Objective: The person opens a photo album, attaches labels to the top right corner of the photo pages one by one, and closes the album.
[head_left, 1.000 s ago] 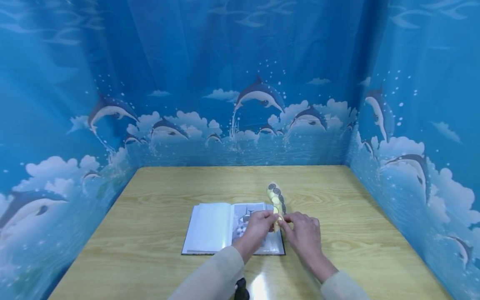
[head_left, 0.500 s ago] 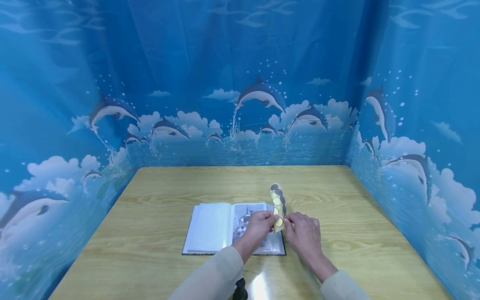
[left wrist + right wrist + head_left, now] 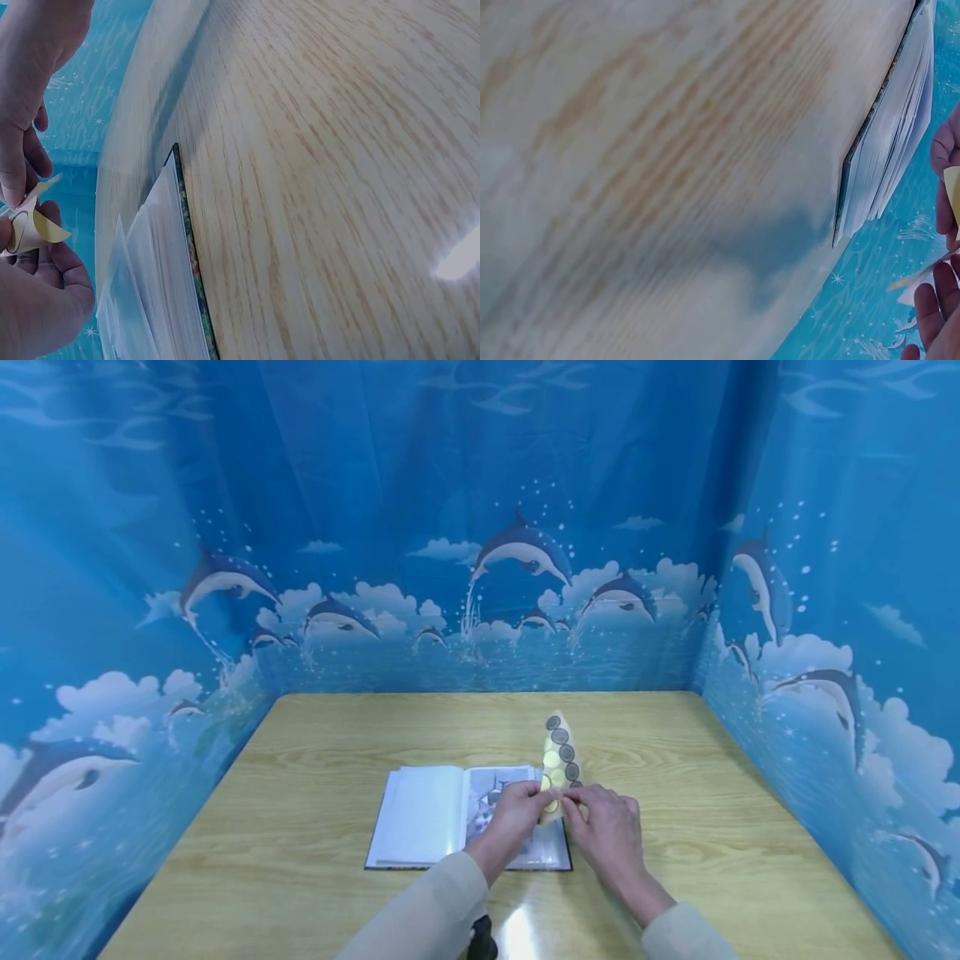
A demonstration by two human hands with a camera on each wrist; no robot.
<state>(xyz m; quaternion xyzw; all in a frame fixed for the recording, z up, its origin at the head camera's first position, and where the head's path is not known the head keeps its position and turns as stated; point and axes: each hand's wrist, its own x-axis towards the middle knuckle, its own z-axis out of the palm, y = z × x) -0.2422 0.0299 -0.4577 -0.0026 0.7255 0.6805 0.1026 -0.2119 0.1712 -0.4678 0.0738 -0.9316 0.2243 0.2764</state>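
Observation:
A narrow strip of round stickers, yellow on one side and dark on the other, stands up between the two hands in the head view. My left hand pinches its lower left part, thumb on the near face. My right hand pinches at the right edge, its fingertips close to the left thumb. In the left wrist view the lower end of the sticker strip curls outward, showing a yellowish side. Under the left hand lies an open photo album; the hand and forearm cover part of its right page.
The album's left page is white, and the right page carries a grey picture in a clear sleeve. A wood-grain table bears it. Blue dolphin curtains surround the table's back and sides. A small black object shows beside the left sleeve.
The sticker strip has turned to face the camera more, its top rising slightly. My right fingertips have shifted a little left, closer to the left thumb. The album has stayed put.

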